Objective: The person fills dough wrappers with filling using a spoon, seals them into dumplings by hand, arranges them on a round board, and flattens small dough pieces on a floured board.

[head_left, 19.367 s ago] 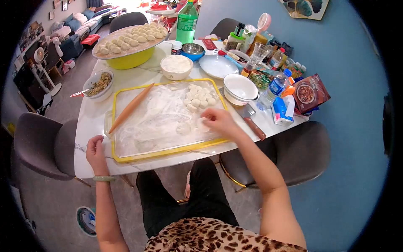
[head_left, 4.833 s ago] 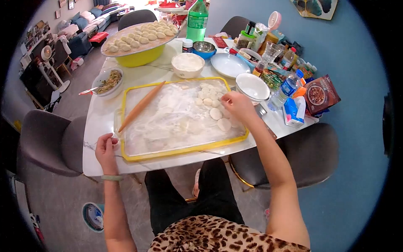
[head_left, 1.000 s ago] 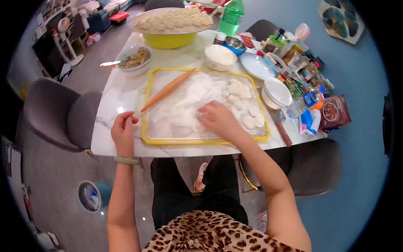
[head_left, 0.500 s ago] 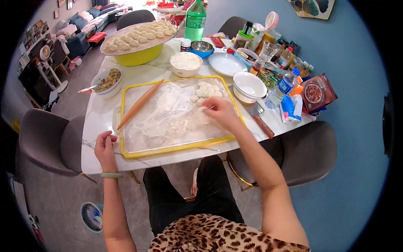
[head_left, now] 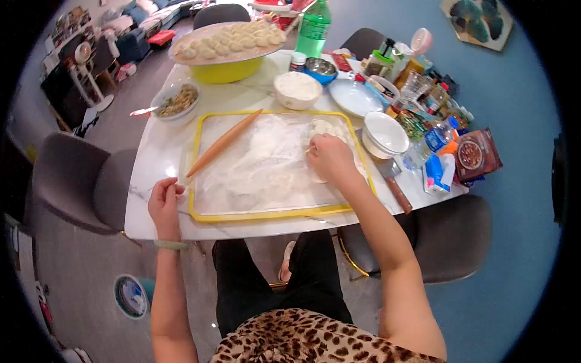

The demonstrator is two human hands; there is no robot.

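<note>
My right hand (head_left: 331, 158) reaches over the right side of a floured mat with a yellow rim (head_left: 266, 215). Its fingers are pinched together at a cluster of small round dough pieces (head_left: 327, 127), apparently on one piece, though the palm hides most of the grip. My left hand (head_left: 164, 202) is loosely curled at the table edge, left of the mat, with nothing visible in it. A wooden rolling pin (head_left: 225, 144) lies slantwise across the mat's left part. White flour (head_left: 260, 145) is smeared over the middle.
Behind the mat stand a bowl of flour (head_left: 298, 91), a bowl of filling (head_left: 175, 109) with a spoon, and a tray of dumplings (head_left: 227, 43) on a yellow basin (head_left: 227, 71). To the right are a white bowl (head_left: 385, 134), a cleaver (head_left: 396, 189), bottles and a tissue pack (head_left: 438, 174).
The view has shifted, so the table sits farther right and higher. My right hand has moved onto the dough pieces and now covers part of them. My left hand stays beside the mat.
</note>
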